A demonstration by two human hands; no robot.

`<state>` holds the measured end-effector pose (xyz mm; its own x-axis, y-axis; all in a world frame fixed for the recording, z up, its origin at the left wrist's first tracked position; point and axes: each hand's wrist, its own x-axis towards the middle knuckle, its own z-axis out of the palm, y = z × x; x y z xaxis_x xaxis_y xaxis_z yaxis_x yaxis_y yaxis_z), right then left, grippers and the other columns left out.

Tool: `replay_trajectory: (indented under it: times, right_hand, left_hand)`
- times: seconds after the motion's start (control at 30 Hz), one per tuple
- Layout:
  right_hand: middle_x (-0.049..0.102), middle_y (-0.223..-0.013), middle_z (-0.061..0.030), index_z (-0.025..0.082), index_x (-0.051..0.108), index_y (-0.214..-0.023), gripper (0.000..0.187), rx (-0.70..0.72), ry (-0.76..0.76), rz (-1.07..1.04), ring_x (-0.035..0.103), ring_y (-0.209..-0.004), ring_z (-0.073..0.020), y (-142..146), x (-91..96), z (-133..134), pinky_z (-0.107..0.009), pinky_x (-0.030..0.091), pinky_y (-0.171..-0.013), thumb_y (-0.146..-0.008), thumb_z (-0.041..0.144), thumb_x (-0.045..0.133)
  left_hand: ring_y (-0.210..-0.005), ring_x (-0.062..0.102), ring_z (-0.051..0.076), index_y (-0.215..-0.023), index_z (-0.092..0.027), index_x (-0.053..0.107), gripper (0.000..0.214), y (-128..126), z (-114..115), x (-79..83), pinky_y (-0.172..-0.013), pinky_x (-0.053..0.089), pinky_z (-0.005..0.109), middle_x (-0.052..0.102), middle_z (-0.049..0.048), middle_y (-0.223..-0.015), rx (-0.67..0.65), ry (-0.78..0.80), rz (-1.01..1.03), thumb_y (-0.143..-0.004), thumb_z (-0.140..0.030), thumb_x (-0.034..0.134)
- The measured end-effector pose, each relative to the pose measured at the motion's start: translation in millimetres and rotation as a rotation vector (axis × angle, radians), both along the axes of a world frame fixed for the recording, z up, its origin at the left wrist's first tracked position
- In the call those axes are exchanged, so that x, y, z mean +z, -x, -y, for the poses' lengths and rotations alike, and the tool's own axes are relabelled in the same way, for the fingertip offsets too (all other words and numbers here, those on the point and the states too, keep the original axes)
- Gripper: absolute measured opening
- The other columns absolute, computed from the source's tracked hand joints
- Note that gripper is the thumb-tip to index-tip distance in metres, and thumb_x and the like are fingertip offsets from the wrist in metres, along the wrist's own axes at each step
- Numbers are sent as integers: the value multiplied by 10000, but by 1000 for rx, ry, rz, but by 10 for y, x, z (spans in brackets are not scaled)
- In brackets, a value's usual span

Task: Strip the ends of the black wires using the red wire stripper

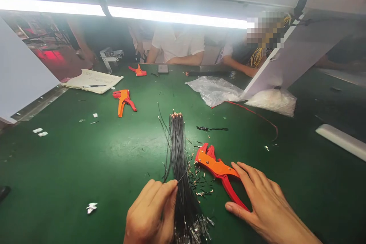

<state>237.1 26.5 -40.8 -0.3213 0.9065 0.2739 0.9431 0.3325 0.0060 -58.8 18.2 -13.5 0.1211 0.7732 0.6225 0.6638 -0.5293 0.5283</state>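
A bundle of thin black wires with bare copper tips lies lengthwise on the green table. My left hand pinches a single black wire at the bundle's left side, fingers closed on it. My right hand lies with fingers stretched over the handles of a red and orange wire stripper, which rests on the table just right of the bundle. Small cut bits of insulation and copper are scattered between bundle and stripper.
Another orange stripper lies farther back left, a third near the far edge. Papers, clear plastic bags, a bag of white parts, a red wire and a white strip lie about. People sit across the table.
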Motion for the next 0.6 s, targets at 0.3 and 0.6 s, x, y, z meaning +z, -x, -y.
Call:
replay_trajectory:
  times: [0.3, 0.6]
  right_hand:
    - [682, -853, -67, 179, 672, -1081, 360, -85, 158, -192, 695, -739, -286, 108, 246, -100, -447, 609, -618, -802, 407, 694]
    - [733, -973, -85, 247, 708, -1103, 358, 76, 919, -1363, 689, -880, -269, 132, 532, -234, -407, 563, -800, -874, 475, 553]
  left_hand:
    - [-623, 512, 147, -1024, -188, 647, 169, -27, 4, -40, -584, 400, 306, 623, -1, -697, 50, -25, -20, -929, -70, 573]
    - [-600, 526, 127, -1003, -171, 641, 208, -5, 8, -34, -670, 424, 316, 605, -23, -671, 67, -93, -13, -906, -2, 571]
